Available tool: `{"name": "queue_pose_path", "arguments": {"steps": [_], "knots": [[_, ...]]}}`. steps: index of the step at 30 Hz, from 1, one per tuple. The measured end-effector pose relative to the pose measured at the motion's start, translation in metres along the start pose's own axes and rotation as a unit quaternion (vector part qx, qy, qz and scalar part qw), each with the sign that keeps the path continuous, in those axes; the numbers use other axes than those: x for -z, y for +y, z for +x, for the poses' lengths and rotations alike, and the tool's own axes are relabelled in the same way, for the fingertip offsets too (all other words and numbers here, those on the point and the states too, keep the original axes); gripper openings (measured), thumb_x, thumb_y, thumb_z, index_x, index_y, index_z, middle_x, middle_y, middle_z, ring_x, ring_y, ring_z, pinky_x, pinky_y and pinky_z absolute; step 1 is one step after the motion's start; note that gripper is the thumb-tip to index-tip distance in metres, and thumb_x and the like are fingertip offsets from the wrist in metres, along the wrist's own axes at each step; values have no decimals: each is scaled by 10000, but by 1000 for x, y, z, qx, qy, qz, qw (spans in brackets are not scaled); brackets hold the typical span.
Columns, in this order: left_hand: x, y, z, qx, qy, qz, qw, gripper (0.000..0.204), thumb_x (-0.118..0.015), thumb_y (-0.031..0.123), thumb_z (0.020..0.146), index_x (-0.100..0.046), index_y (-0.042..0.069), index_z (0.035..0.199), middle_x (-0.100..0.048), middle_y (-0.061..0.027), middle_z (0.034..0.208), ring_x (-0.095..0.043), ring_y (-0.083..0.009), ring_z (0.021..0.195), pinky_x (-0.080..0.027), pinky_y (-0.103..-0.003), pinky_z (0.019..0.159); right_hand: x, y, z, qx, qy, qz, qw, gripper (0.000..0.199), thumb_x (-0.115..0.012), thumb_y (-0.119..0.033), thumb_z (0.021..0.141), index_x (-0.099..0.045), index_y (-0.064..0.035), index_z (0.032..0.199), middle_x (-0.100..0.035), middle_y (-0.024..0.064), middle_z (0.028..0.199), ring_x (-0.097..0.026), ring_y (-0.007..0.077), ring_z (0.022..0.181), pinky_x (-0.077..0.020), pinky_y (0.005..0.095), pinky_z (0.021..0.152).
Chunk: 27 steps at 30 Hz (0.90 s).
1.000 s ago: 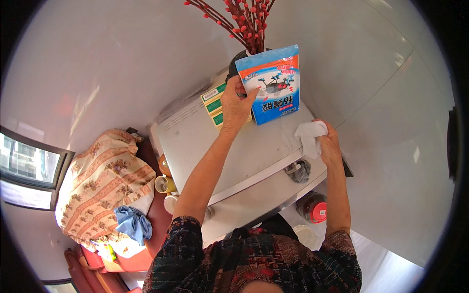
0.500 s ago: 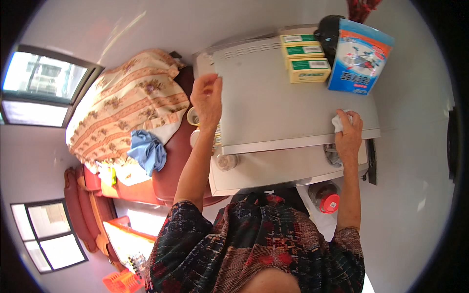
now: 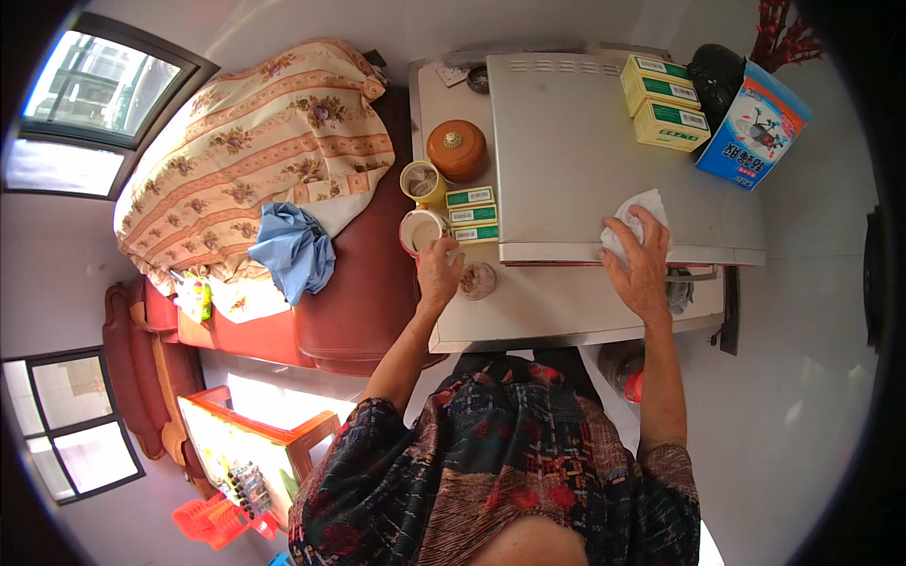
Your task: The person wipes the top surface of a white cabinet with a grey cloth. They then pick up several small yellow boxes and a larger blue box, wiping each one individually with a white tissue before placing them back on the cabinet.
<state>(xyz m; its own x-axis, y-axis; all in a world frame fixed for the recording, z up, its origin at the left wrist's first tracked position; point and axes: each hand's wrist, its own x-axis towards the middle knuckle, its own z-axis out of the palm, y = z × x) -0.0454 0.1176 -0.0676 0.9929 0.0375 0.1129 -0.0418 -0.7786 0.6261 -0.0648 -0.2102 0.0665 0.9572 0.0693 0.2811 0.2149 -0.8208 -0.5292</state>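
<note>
My right hand (image 3: 639, 269) presses a crumpled white cloth (image 3: 651, 203) onto the flat top of a grey metal box-shaped appliance (image 3: 557, 160), close to its front edge. The fingers lie bent over the cloth. My left hand (image 3: 438, 275) is beside the appliance's front left corner, its fingers loosely bent and apart, with nothing visible in them. Its fingertips are by a white cup with a reddish rim (image 3: 411, 236); whether they touch it I cannot tell. Right of that hand stands a clear glass jar (image 3: 478, 281). Small green-and-yellow boxes (image 3: 473, 215) are stacked just beyond.
A yellow mug (image 3: 416, 179) and a round brown lidded pot (image 3: 457, 151) stand left of the appliance. On its top are yellow-green boxes (image 3: 671, 124), a black bag (image 3: 714, 75) and a blue pouch (image 3: 750, 141). A red sofa (image 3: 363, 302) adjoins the white table (image 3: 557, 311).
My left hand has come down from the appliance's left edge to beside the cup. My right hand has moved left along the front edge, and the cloth is more spread out. The view has shifted.
</note>
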Motion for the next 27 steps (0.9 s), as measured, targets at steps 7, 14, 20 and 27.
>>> {"name": "queue_pose_path", "arguments": {"steps": [7, 14, 20, 27], "knots": [[-24, 5, 49, -166, -103, 163, 967, 810, -766, 120, 578, -388, 47, 1290, -407, -183, 1280, -376, -362, 1215, -390, -431, 939, -10, -16, -1, -38, 39, -11, 998, 422, -694, -141, 676, -608, -131, 1089, -417, 128, 1243, -368, 338, 1129, -312, 441, 967], [-63, -8, 99, -107, -301, 311, 895, 1364, -894, 369, 395, -75, 105, 1454, -215, -309, 1394, -213, -472, 1306, -280, -506, 1044, -20, -18, 1, -60, 70, -16, 996, 434, -692, -135, 621, -627, -149, 1050, -434, 116, 1233, -379, 336, 1128, -315, 442, 973], [-65, -15, 106, -167, -307, 379, 857, 1414, -870, 471, 376, -27, 174, 1471, -269, -279, 1355, -282, -438, 1245, -259, -517, 1023, -21, -18, 3, -67, 76, -33, 994, 415, -670, -132, 610, -630, -141, 1023, -439, 126, 1222, -386, 342, 1104, -317, 442, 955], [-68, -24, 110, -198, -294, 361, 862, 1409, -849, 525, 393, -5, 196, 1473, -283, -275, 1350, -315, -441, 1220, -249, -536, 1020, -24, -19, 5, -75, 77, -49, 993, 426, -661, -139, 600, -633, -138, 1025, -438, 132, 1228, -383, 333, 1106, -312, 433, 951]]}}
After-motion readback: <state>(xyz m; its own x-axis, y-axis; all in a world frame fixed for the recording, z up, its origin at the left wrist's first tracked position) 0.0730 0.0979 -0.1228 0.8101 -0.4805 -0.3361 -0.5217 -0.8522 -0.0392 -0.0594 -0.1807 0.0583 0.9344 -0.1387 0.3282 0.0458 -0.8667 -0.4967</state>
